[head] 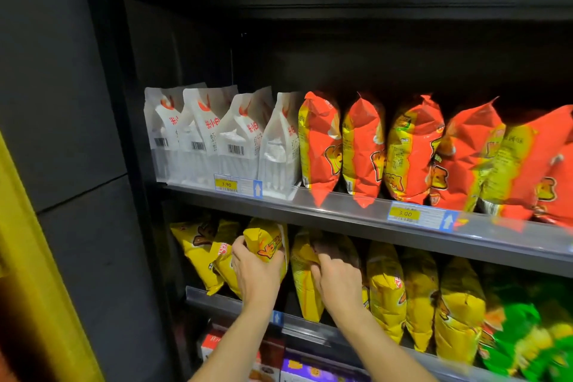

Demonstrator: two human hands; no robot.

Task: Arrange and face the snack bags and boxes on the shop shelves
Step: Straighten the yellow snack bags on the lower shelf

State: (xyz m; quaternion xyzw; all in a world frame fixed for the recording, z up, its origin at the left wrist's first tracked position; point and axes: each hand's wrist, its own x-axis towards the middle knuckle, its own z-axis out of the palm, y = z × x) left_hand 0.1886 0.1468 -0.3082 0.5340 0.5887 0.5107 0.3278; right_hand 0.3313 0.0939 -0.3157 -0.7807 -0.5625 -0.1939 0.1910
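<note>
Lower shelf (310,328), left hand (255,271) gripping yellow bag (267,243), right hand (338,281) gripping second bag (305,298)

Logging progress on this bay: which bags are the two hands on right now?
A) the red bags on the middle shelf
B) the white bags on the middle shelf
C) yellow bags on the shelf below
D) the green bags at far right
C: the left hand grips one yellow snack bag and the right hand grips the neighbouring yellow bag, both standing on the lower shelf.
</note>
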